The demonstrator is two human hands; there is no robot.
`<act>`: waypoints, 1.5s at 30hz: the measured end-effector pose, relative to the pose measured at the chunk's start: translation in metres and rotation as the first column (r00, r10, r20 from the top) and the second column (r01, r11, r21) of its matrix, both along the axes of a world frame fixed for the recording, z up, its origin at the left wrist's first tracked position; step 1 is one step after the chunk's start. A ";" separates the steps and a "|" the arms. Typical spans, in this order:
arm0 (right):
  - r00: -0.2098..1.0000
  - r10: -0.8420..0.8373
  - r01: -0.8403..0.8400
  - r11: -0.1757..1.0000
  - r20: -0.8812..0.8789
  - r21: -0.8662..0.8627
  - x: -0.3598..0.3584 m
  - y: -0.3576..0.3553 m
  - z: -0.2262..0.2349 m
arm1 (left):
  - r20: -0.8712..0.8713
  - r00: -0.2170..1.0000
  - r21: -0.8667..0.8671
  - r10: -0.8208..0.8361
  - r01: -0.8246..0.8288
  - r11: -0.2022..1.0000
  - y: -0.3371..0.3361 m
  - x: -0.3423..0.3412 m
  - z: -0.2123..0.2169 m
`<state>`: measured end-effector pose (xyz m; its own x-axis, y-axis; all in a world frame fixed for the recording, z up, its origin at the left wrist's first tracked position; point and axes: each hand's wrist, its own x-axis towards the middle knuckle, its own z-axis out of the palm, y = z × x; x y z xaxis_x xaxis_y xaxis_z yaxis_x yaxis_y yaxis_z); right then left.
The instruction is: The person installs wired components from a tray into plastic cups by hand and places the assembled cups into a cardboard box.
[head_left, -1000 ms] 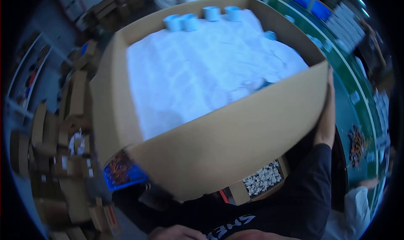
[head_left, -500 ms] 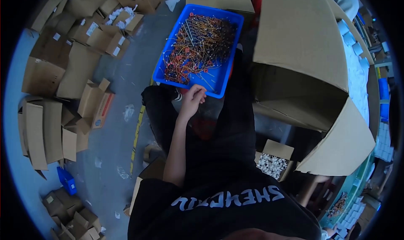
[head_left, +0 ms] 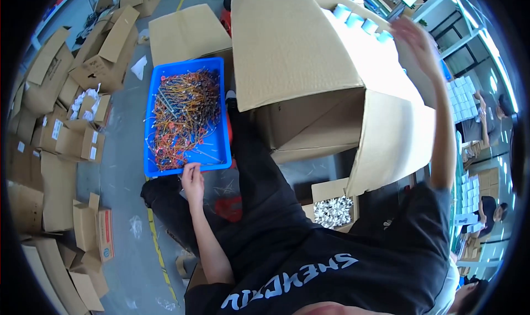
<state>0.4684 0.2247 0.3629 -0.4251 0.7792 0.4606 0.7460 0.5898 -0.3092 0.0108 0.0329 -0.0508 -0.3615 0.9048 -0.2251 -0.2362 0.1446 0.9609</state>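
Observation:
On the near rim of a blue plastic tray (head_left: pixel 227 122) rests my left hand (head_left: pixel 192 183), its fingers bent together; anything between them is hidden. Inside the tray lies a tangled heap of thin orange-brown wires with small tips and red pieces (head_left: pixel 185 116). My right hand (head_left: pixel 415 43) is raised at the upper right, smeared by motion, beside several pale blue cylinders (head_left: pixel 355 20) that stand along the top of a large cardboard box (head_left: pixel 292 44). A white sheet-like surface (head_left: pixel 381 61) lies between these cylinders and the box's flap.
The large box opens toward my legs, with a flap (head_left: pixel 395 144) jutting right. A small carton of whitish metallic parts (head_left: pixel 333 212) sits below it. Opened cartons (head_left: pixel 59 182) line the left side. Other people (head_left: pixel 486 122) are at benches with stacked white boxes (head_left: pixel 462 98) at the right.
My view has swung to the right, so the tray now appears further left and lower. My right arm has risen from low beside the large box to above it. The left hand stays at the tray's rim.

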 end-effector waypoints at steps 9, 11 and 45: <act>0.643 -0.418 0.453 0.883 0.642 0.120 0.088 0.201 -0.095 | -0.158 0.987 0.008 -0.018 0.019 1.000 -0.007 0.005 -0.012; 0.709 -0.408 0.510 0.860 0.576 -0.020 0.086 0.211 -0.097 | -0.170 0.985 -0.001 0.028 -0.029 1.000 -0.011 0.003 -0.010; 0.245 0.962 -0.884 0.274 0.124 -0.378 -0.289 -0.052 -0.061 | 0.394 0.874 0.526 -0.283 0.038 0.850 0.011 0.009 0.084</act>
<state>0.1797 0.1731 0.3019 -0.9762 -0.2033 0.0755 -0.2162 0.8842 -0.4141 0.0197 0.0439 0.0334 -0.1727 0.9713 0.1638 -0.6657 -0.2376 0.7073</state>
